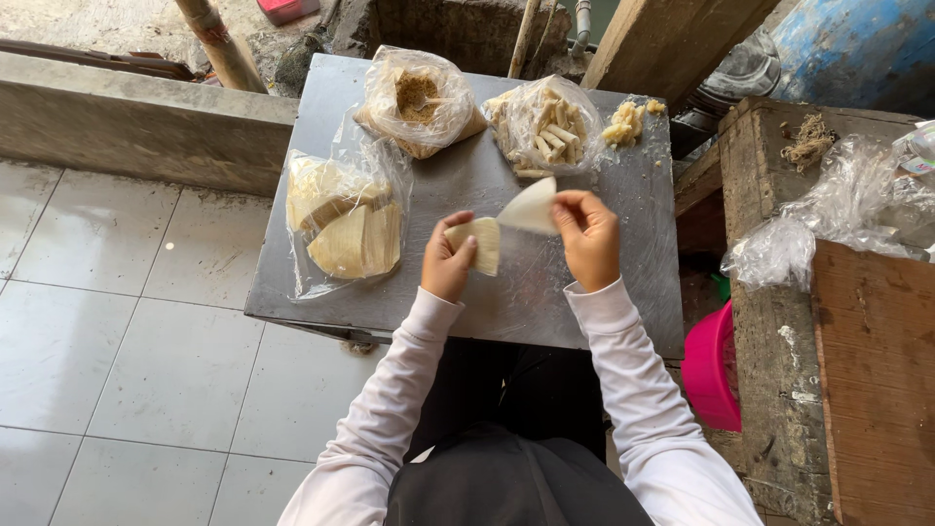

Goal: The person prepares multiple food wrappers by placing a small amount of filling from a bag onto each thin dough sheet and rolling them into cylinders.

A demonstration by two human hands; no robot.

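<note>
A clear plastic bag [343,219] of pale flat sheets lies at your left on the grey table [623,282]. Your left hand [446,261] pinches a ridged wrapper piece [480,242]; your right hand [587,237] grips a smooth white triangular sheet [530,206], tip pointing up-right.

Hands: left [446,261], right [587,237] pinch pale wrapper sheets [504,226] above grey table [623,263].
</note>
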